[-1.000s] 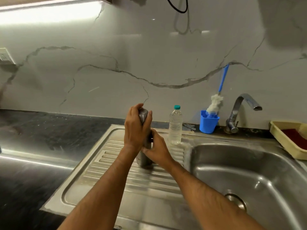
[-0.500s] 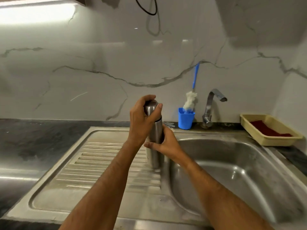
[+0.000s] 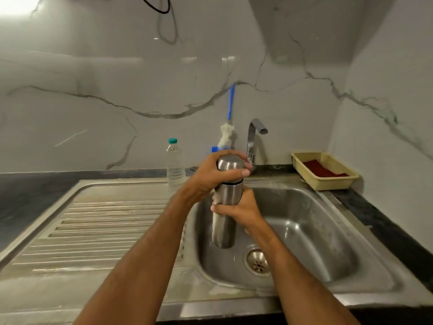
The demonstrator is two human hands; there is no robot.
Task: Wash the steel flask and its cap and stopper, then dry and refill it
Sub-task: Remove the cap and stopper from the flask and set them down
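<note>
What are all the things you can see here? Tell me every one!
steel flask: one, silver, held upright over the sink basin
cap: one, silver, on top of the flask
sink: one, steel, with ribbed drainboard on the left
tap: one, silver, behind the basin
plastic bottle: one, clear with teal lid, at the drainboard's back edge
bottle brush: one, blue handle, white head, in a blue cup
basket: one, yellow, red cloth inside, right of the tap
left hand: grips the cap
right hand: grips the flask body
</note>
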